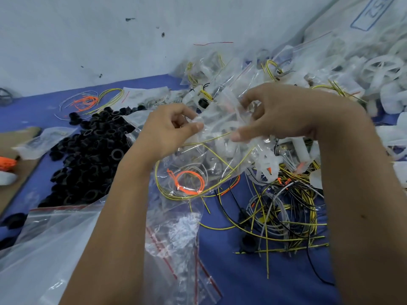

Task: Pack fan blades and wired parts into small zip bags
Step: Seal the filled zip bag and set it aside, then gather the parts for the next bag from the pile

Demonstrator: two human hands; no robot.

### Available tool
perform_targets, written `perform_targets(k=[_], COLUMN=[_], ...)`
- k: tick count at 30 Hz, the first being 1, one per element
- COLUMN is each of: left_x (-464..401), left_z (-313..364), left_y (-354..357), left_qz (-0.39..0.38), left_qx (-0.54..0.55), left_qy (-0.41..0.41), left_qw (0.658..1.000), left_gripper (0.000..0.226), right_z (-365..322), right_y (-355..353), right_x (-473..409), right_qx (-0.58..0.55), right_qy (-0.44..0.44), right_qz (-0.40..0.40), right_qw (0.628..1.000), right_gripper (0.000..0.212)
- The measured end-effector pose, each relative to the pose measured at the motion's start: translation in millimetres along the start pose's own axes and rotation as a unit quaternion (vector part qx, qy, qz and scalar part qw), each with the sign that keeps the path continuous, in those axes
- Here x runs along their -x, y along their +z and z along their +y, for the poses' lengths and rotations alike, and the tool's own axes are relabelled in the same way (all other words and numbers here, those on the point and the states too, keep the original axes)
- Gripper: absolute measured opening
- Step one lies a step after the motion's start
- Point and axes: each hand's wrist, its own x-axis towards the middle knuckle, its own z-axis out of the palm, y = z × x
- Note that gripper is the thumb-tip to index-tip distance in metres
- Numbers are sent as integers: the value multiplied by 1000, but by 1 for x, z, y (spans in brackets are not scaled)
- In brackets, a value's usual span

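Note:
I hold a small clear zip bag [217, 128] up over the blue table. My left hand [167, 130] pinches its left edge between thumb and fingers. My right hand [273, 115] pinches its right side, fingers curled at the bag's mouth. Inside the bag show a white plastic piece and a yellow wire [207, 140] that trails out below. Under it lies another clear bag holding an orange wire coil [189, 182]. White fan blades [383, 69] are heaped at the far right. Loose yellow, black and grey wired parts [284, 216] tangle below my right wrist.
A heap of black plastic rings [92, 150] lies left of my left arm. Empty zip bags with red strips [182, 256] lie at the near edge, a larger bag [44, 238] to their left. Packed bags [220, 71] pile up against the white wall. Cardboard [15, 168] sits far left.

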Motion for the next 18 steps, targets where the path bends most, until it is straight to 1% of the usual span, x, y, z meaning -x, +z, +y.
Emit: perform_targets(k=[2, 3, 6, 8, 9, 10, 12, 13, 14, 15, 17, 18], left_x=[2, 3, 9, 12, 12, 12, 12, 11, 10, 8, 4, 2], left_z=[0, 0, 2, 1, -1, -2, -7, -10, -13, -14, -13, -10], left_y=[-7, -13, -31, -37, -37, -36, -31, -28, -25, -22, -16, -12], left_qz=[-7, -18, -52, -50, -44, -43, -47, -42, -27, 0, 86, 125], left_qx=[32, 46, 104, 130, 127, 106, 27, -9, -33, -44, -59, -78], left_qy=[18, 21, -9, -28, -33, -36, -56, -67, -73, -68, -36, -7], left_qw=[999, 999, 993, 990, 990, 993, 997, 997, 996, 997, 994, 989], left_gripper=[9, 7, 8, 18, 20, 20, 22, 24, 27, 28, 28, 26], right_z=[3, 4, 8, 11, 12, 13, 14, 15, 16, 18, 19, 19], right_y=[0, -1, -6, -4, -3, -1, 1, 1, 0, -1, -6, -8], right_x=[-1, -1, 0, -1, -3, -4, -7, -7, -6, -6, -4, -2], right_qx=[-10, -31, -110, -118, -112, -102, -93, -94, -91, -82, -57, -48], right_qy=[-28, -42, -57, -45, -28, -3, 59, 85, 100, 108, 115, 116], right_qz=[3, 8, 15, 20, 27, 32, 15, -1, -15, -26, -45, -55], right_qw=[1000, 999, 992, 992, 993, 994, 994, 992, 991, 990, 991, 991], right_gripper=[42, 35, 30, 22, 16, 19, 40, 46, 46, 42, 24, 17])
